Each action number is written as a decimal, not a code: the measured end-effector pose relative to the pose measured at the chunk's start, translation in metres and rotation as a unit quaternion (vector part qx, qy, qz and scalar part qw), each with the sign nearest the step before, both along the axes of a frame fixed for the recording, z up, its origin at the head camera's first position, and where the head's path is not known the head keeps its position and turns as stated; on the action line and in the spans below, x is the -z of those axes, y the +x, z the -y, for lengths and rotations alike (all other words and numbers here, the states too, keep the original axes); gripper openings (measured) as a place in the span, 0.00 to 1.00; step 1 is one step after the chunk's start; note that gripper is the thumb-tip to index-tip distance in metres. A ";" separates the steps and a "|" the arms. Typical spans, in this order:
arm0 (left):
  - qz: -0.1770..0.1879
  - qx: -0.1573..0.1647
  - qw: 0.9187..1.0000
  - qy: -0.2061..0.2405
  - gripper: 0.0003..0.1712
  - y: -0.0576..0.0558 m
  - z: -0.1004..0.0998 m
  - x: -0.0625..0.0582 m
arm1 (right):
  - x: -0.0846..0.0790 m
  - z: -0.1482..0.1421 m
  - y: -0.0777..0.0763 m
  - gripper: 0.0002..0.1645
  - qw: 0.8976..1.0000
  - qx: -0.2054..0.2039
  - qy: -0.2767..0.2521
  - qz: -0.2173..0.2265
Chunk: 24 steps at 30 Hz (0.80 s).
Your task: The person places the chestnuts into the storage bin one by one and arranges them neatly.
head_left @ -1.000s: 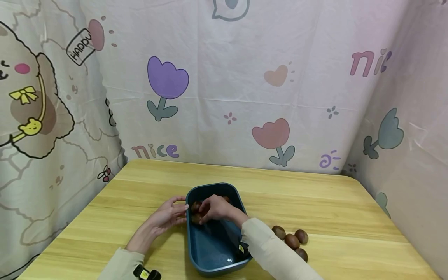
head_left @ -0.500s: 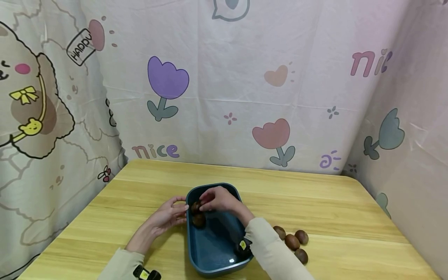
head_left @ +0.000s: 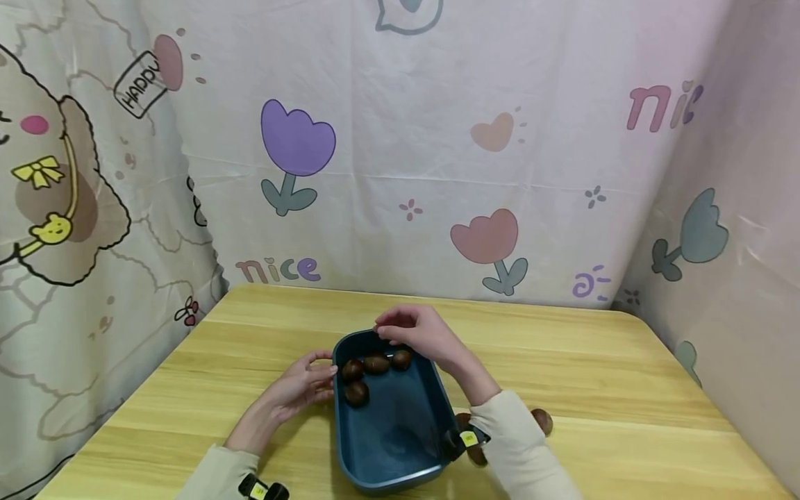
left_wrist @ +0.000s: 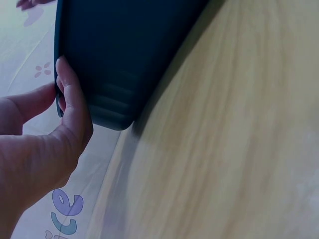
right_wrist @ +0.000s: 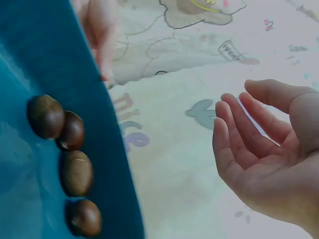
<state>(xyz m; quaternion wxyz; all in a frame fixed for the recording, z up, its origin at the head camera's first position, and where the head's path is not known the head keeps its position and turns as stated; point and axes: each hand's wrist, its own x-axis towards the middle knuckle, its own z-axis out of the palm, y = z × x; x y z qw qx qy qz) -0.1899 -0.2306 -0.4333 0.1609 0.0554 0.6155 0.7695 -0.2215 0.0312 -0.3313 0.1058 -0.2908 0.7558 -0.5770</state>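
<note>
A dark blue rectangular bin [head_left: 400, 479] stands on the table. Along its far wall and far left corner lie several brown chestnuts [head_left: 376, 364], also in the right wrist view as chestnuts [right_wrist: 76, 173]. My left hand [head_left: 303, 387] touches the bin's left wall from outside, its fingers [left_wrist: 75, 102] fairly straight against it near the rim. Over the far rim hovers my right hand [head_left: 425, 335], slightly curled. In the right wrist view that right hand [right_wrist: 269, 144] holds nothing between fingers and thumb.
More chestnuts [head_left: 542, 421] lie on the wooden table [head_left: 562, 361] right of the bin, partly hidden by the right sleeve [head_left: 519, 444]. A printed cloth [head_left: 387, 229] hangs behind the table and along both sides.
My right hand has risen out of the bin toward its far rim, uncovering the chestnuts in the far corner. The left hand has stayed at the bin's wall.
</note>
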 end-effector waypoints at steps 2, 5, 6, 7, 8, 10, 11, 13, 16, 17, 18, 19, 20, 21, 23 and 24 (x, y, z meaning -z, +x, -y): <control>-0.001 0.000 1.000 0.000 0.21 0.000 0.000 -0.001 | -0.005 -0.007 0.002 0.14 1.000 -0.001 0.020 -0.021; 0.000 -0.001 1.000 -0.002 0.21 0.000 0.001 -0.001 | -0.007 -0.018 0.004 0.12 0.997 0.001 0.057 -0.056; 0.000 -0.001 1.000 -0.003 0.21 0.000 0.001 -0.001 | -0.006 -0.022 0.004 0.12 0.996 0.001 0.067 -0.065; 0.000 -0.001 1.000 -0.004 0.21 0.000 0.001 -0.001 | -0.006 -0.027 0.004 0.11 0.994 0.003 0.076 -0.072; 0.000 -0.001 1.000 -0.004 0.21 0.000 0.001 -0.001 | -0.005 -0.031 0.004 0.11 0.993 0.003 0.084 -0.078; 0.000 -0.001 1.000 -0.005 0.22 0.000 0.001 -0.001 | -0.003 -0.039 0.004 0.11 0.992 -0.001 0.093 -0.081; -0.001 -0.001 1.000 -0.005 0.22 0.000 0.001 -0.001 | -0.001 -0.043 0.004 0.12 0.992 -0.003 0.095 -0.080; -0.001 -0.001 1.000 -0.005 0.22 0.000 0.001 -0.001 | 0.004 -0.051 0.004 0.12 0.992 -0.007 0.101 -0.080; 0.000 -0.002 1.000 -0.003 0.22 0.000 0.000 -0.001 | 0.013 -0.064 0.003 0.13 0.991 -0.004 0.108 -0.075; 0.001 -0.002 1.000 -0.003 0.22 0.001 0.000 -0.001 | 0.017 -0.069 0.003 0.13 0.991 -0.001 0.112 -0.073; 0.001 -0.002 1.000 -0.003 0.22 0.001 0.000 -0.001 | 0.020 -0.074 0.002 0.13 0.991 0.001 0.116 -0.072; 0.001 -0.003 1.000 -0.003 0.22 0.001 0.000 -0.001 | 0.024 -0.078 0.002 0.13 0.990 0.006 0.121 -0.069; 0.002 -0.003 1.000 -0.003 0.22 0.001 0.000 -0.001 | 0.028 -0.083 0.001 0.12 0.990 0.010 0.125 -0.065; 0.001 -0.002 1.000 -0.003 0.21 0.001 0.000 -0.001 | 0.032 -0.088 0.001 0.12 0.990 0.014 0.129 -0.062; 0.001 -0.002 1.000 -0.004 0.21 0.000 0.001 0.000 | 0.039 -0.098 0.000 0.11 0.989 0.019 0.139 -0.056; 0.000 -0.002 1.000 -0.004 0.21 0.001 0.001 0.000 | 0.043 -0.103 0.000 0.11 0.988 0.020 0.143 -0.053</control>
